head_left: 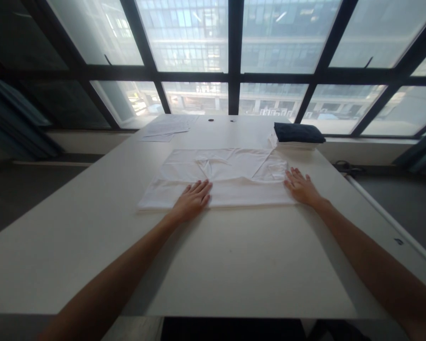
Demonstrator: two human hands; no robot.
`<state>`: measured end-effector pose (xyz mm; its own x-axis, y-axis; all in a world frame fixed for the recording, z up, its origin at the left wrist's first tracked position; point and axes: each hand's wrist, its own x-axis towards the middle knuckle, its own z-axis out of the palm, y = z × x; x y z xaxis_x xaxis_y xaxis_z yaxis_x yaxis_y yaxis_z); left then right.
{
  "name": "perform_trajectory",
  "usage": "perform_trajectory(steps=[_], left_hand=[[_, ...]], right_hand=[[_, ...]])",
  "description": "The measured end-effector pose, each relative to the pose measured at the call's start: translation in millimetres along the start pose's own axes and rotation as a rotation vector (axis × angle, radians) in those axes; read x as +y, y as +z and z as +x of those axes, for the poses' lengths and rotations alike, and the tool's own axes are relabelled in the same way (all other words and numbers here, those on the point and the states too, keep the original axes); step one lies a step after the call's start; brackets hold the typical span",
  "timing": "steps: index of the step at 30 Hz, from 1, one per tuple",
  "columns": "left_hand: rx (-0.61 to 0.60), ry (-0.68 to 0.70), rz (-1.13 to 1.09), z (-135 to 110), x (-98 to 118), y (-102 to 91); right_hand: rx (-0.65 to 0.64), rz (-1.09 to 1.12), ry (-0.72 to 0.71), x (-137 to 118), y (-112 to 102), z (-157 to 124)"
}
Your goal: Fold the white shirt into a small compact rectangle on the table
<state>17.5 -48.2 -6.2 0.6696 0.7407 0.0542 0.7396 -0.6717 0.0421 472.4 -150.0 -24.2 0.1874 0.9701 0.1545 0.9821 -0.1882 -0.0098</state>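
Note:
A white garment (230,192), partly folded, lies flat on the white table (234,265). Its near edge is folded over into a long smooth band, and the part behind shows creases and a bunched spot. My left hand (193,201) rests flat on the near band, left of the middle, fingers stretched out. At the right end of the cloth lies my right hand (301,187), its fingers spread and the fingertips touching the garment's edge. Neither hand grips anything.
A stack of folded cloth with a dark navy piece (298,132) on top stands at the back right of the table. Sheets of paper (168,128) lie at the back left. Large windows (234,47) rise behind. A small dark mark (398,241) shows near the right edge.

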Motion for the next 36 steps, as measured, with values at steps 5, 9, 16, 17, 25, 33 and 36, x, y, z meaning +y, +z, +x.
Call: perform_trajectory(steps=[5,9,16,17,25,33,36], left_hand=[[0.005,-0.003,-0.021,-1.1,1.0,0.5],[0.007,-0.010,-0.042,-3.1,2.6,-0.7],[-0.045,-0.045,-0.138,-1.8,3.1,-5.7],[-0.059,-0.053,-0.155,-1.7,2.5,-7.1],[-0.092,-0.180,-0.082,-12.0,-21.4,-15.4],[0.001,-0.497,0.005,-24.3,-78.0,-11.8],[0.023,-0.598,0.006,-30.3,-94.1,-12.4]], right_hand=[[0.283,-0.023,0.009,-29.1,-15.9,-5.6],[0.281,0.155,-0.213,-79.1,-13.9,-10.4],[0.020,0.140,-0.450,-109.1,6.0,-19.7],[0.018,0.130,-0.447,-107.5,7.2,-19.8],[0.035,0.101,-0.463,-101.2,15.1,-18.2],[0.037,0.109,-0.468,-100.6,15.9,-17.8],[0.039,0.121,-0.475,-100.6,16.2,-17.8]])
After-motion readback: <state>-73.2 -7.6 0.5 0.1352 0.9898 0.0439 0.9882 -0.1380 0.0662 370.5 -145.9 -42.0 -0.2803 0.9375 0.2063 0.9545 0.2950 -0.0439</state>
